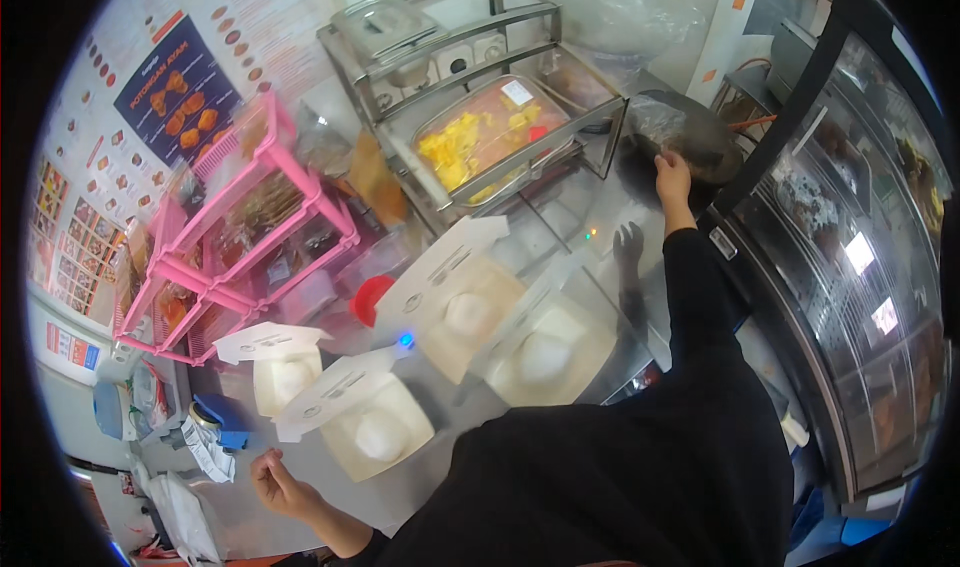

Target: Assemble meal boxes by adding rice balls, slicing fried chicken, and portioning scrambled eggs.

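My right hand (673, 180) reaches far across the counter, its fingers closed at the lower edge of some clear plastic (660, 119). That plastic lies over a dark round vessel (715, 147), whose contents I cannot make out. My left hand (280, 483) is curled above the counter's near left edge, with nothing visible in it. Between my arms stand several open paper food boxes, each with a white mound of what looks like rice: a small one (268, 395), a front one (408, 429), a larger one (445, 359) and one at the right (590, 372).
Behind the boxes, a metal rack (460, 192) holds a tray of yellow food (455, 152). A pink shelf (190, 267) with packets stands at the left, near a red round item (371, 299). A glass display case (850, 227) borders the right side.
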A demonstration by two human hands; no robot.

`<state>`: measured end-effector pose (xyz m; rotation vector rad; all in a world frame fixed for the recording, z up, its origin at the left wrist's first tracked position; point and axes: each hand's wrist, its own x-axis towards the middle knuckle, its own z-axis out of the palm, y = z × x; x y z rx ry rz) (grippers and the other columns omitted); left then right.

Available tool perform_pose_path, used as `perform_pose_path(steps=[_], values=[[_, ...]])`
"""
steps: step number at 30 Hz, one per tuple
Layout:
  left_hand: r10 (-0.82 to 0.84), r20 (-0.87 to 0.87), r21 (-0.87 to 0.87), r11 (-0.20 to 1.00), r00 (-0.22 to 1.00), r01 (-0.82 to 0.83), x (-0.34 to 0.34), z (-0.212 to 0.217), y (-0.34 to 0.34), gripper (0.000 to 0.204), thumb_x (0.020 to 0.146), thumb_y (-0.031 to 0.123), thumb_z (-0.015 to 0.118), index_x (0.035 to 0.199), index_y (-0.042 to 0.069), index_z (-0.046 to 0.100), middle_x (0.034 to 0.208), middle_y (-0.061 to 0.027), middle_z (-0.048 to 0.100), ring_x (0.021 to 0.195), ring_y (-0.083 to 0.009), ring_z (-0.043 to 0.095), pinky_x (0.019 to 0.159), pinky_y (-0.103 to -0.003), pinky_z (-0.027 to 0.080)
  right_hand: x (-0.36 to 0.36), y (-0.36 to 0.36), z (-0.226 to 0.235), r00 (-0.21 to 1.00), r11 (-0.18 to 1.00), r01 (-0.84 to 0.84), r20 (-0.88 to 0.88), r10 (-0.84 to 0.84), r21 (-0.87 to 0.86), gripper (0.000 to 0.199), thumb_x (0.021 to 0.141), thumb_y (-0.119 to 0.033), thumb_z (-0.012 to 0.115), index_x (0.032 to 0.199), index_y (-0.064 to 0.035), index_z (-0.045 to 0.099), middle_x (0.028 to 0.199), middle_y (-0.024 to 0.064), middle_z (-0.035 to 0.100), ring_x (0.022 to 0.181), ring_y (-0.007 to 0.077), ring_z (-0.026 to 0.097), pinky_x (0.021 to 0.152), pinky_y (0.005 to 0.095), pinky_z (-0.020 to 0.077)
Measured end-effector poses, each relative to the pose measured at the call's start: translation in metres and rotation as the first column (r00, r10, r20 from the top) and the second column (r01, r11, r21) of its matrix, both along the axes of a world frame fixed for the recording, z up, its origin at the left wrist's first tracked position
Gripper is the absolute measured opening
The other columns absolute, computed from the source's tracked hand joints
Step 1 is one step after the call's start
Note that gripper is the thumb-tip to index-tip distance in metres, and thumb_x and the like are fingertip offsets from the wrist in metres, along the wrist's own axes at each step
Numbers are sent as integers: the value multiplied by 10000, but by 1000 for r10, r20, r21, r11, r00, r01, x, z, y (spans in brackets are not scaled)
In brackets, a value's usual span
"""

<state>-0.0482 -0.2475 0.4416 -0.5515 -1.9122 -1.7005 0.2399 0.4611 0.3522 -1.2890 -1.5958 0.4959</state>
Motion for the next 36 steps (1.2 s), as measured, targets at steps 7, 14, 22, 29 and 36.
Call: perform_pose_path(steps=[7, 14, 22, 29, 36], values=[[-145, -38, -107, 984, 989, 140, 85, 8, 66, 63, 852, 46, 529, 877, -9, 549, 826, -94, 552, 759, -160, 519, 742, -301, 424, 17, 145, 7, 932, 926, 153, -261, -251, -345, 480, 828, -270, 590, 1208, 12, 505, 1255, 219, 500, 1157, 333, 495, 928, 399, 415], [-302, -32, -210, 934, 953, 289, 136, 31, 151, 124, 738, 116, 653, 790, 12, 609, 815, -107, 602, 803, -227, 566, 775, -324, 431, -32, 113, 36, 937, 951, 220, 317, -145, -216, 434, 799, -406, 593, 921, 7, 649, 1008, 199, 631, 918, 396, 599, 783, 473, 449], [-794, -153, -431, 589, 588, 684, 189, 91, 259, 200, 654, 130, 746, 779, 47, 614, 782, -91, 624, 722, -255, 598, 656, -327, 471, 5, -65, 146, 700, 790, -608, -419, 579, 76, 314, 853, -267, 569, 727, 16, 626, 659, 63, 609, 638, 155, 533, 650, 291, 411], [-793, 25, -34, 608, 608, 794, 256, 109, 307, 232, 727, 167, 752, 820, 22, 596, 761, -26, 596, 703, -99, 553, 600, -197, 439, 67, -303, 173, 519, 430, -786, 96, 849, 444, 230, 821, -206, 613, 771, 18, 619, 1014, 97, 600, 849, 155, 553, 736, 318, 434], [-887, 377, 209, 362, 266, 909, 293, 91, 235, 202, 839, 186, 661, 752, 31, 565, 650, -31, 573, 566, -82, 516, 506, -217, 409, 134, -402, 159, 161, 329, -921, -564, 810, 211, 174, 822, -186, 645, 789, -22, 599, 780, 23, 563, 693, 86, 517, 602, 231, 415]])
